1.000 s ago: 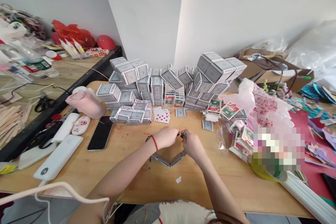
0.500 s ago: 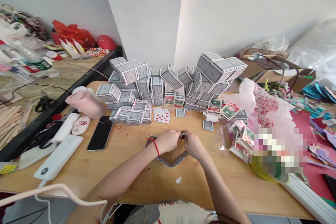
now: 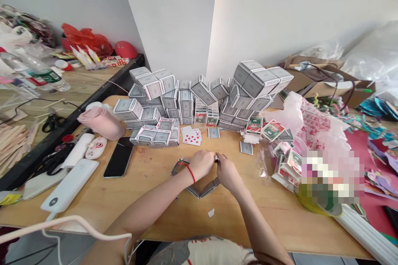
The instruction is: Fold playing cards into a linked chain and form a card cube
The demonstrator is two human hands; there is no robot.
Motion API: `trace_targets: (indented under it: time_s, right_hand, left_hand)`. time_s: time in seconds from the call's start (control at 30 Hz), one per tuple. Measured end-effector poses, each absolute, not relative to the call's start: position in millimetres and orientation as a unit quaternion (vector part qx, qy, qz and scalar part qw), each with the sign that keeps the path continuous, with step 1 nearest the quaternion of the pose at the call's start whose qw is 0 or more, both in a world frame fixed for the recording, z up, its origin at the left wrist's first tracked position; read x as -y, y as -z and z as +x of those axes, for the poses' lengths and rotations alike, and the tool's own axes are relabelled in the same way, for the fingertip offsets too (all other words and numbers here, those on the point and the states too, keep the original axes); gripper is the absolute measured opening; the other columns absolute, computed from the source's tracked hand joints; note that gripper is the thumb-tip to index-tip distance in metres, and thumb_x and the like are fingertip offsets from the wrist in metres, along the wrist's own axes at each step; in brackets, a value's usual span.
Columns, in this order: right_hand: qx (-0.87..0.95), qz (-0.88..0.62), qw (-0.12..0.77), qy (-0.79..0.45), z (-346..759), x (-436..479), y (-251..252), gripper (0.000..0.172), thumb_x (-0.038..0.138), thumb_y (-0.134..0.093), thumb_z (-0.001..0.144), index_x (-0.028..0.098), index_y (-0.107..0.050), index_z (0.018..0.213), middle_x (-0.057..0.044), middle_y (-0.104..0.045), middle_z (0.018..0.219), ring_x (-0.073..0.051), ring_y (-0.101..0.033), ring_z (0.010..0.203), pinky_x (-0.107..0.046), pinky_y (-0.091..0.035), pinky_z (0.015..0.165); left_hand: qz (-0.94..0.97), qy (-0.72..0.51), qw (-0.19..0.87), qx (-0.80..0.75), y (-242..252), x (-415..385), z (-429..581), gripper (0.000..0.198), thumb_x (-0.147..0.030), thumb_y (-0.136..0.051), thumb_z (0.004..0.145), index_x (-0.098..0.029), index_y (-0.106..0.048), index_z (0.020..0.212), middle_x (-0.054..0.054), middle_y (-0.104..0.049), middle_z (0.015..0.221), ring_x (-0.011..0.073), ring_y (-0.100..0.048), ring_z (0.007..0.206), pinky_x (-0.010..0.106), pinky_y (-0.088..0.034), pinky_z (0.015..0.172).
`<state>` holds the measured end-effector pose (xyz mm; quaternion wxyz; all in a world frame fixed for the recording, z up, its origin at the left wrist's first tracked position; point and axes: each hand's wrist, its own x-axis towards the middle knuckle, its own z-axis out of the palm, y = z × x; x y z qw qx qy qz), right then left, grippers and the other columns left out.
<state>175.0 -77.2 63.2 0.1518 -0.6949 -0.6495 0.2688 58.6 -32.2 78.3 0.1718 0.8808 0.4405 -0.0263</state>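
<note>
My left hand [image 3: 202, 163], with a red string at the wrist, is closed on the far edge of a ring of folded playing cards [image 3: 199, 192]. Right beside it, my right hand [image 3: 228, 173] pinches the same ring at its far right part. The ring rests on the wooden table [image 3: 161, 219], its near corner pointing toward me. My fingers hide the part being gripped. Beyond the hands lie loose face-up playing cards [image 3: 191, 136] and a face-down card [image 3: 213, 133]. Behind them stand stacked blocks of folded cards [image 3: 152, 83], grey backs outward.
A phone [image 3: 118, 157], a white power bank [image 3: 70, 186] and a pink roll [image 3: 102, 122] sit at the left. On the right are card boxes [image 3: 273, 130], a pink plastic bag [image 3: 320, 120] and a white ridged tube [image 3: 367, 227]. A paper scrap [image 3: 211, 213] lies near me.
My left hand has shifted slightly right and up, and its wrist has turned. The card ring has moved a little left at its near corner. Both hands stay on it.
</note>
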Motion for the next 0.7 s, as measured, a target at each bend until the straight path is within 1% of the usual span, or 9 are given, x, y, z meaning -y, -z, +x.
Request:
trace_targets:
  time_s: [0.1,0.23,0.33,0.43,0.53,0.6,0.7]
  right_hand:
    - [0.651,-0.686,0.175,-0.276,175.1,78.3,-63.6,0.042,0.002,-0.034,0.076,0.010,-0.050,0.114,-0.013,-0.059,0.101,-0.018,-0.055,0.091,-0.024,-0.039,0.077]
    - [0.649,-0.676,0.190,-0.291,175.1,78.7,-63.5,0.046,0.002,-0.034,0.074,0.008,-0.048,0.117,-0.014,-0.059,0.102,-0.018,-0.055,0.094,-0.024,-0.039,0.078]
    - [0.640,-0.677,0.196,-0.305,177.0,77.1,-62.7,0.043,0.003,-0.037,0.071,0.011,-0.051,0.110,-0.012,-0.060,0.099,-0.019,-0.055,0.093,-0.024,-0.038,0.077]
    - [0.614,-0.699,0.179,-0.319,180.3,75.7,-59.0,0.035,0.003,-0.039,0.069,0.013,-0.054,0.099,-0.010,-0.061,0.093,-0.019,-0.055,0.088,-0.024,-0.038,0.073]
    - [0.618,-0.713,0.152,-0.294,182.7,76.2,-53.4,0.031,0.002,-0.038,0.069,0.011,-0.051,0.095,-0.011,-0.059,0.092,-0.019,-0.054,0.088,-0.024,-0.037,0.071]
    - [0.637,-0.709,0.138,-0.270,182.8,77.3,-50.9,0.030,0.000,-0.037,0.068,0.011,-0.050,0.093,-0.012,-0.058,0.092,-0.019,-0.053,0.089,-0.024,-0.036,0.071]
    - [0.658,-0.700,0.110,-0.256,181.4,78.5,-51.4,0.032,-0.003,-0.037,0.068,0.012,-0.050,0.093,-0.011,-0.057,0.090,-0.019,-0.052,0.087,-0.024,-0.035,0.070]
  left_hand:
    - [0.879,-0.002,0.134,-0.457,-73.4,33.9,59.3,0.026,-0.014,-0.034,0.082,-0.014,-0.060,0.087,0.012,-0.065,0.080,0.0239,-0.063,0.077,0.034,-0.047,0.064]
    - [0.876,-0.007,0.127,-0.466,-71.3,33.4,57.6,0.027,-0.016,-0.034,0.084,-0.013,-0.060,0.089,0.012,-0.065,0.078,0.0233,-0.063,0.077,0.033,-0.047,0.064]
    - [0.878,-0.010,0.133,-0.460,-73.3,33.4,54.8,0.026,-0.018,-0.033,0.084,-0.014,-0.058,0.088,0.012,-0.064,0.081,0.0234,-0.062,0.078,0.034,-0.046,0.065]
    - [0.878,-0.012,0.167,-0.449,-75.1,34.8,52.5,0.021,-0.014,-0.037,0.080,-0.014,-0.056,0.089,0.012,-0.063,0.090,0.0224,-0.060,0.084,0.033,-0.045,0.070]
    - [0.868,-0.002,0.231,-0.440,-76.1,35.2,51.8,0.025,-0.010,-0.042,0.072,-0.014,-0.053,0.094,0.013,-0.062,0.096,0.0214,-0.058,0.089,0.031,-0.044,0.073]
    - [0.860,0.011,0.266,-0.434,-77.0,34.1,51.9,0.026,-0.010,-0.042,0.071,-0.014,-0.053,0.094,0.012,-0.063,0.095,0.0211,-0.059,0.089,0.029,-0.045,0.071]
    - [0.858,0.035,0.284,-0.427,-79.3,31.7,52.5,0.021,-0.012,-0.040,0.074,-0.015,-0.054,0.089,0.011,-0.065,0.091,0.0210,-0.062,0.083,0.028,-0.045,0.065]
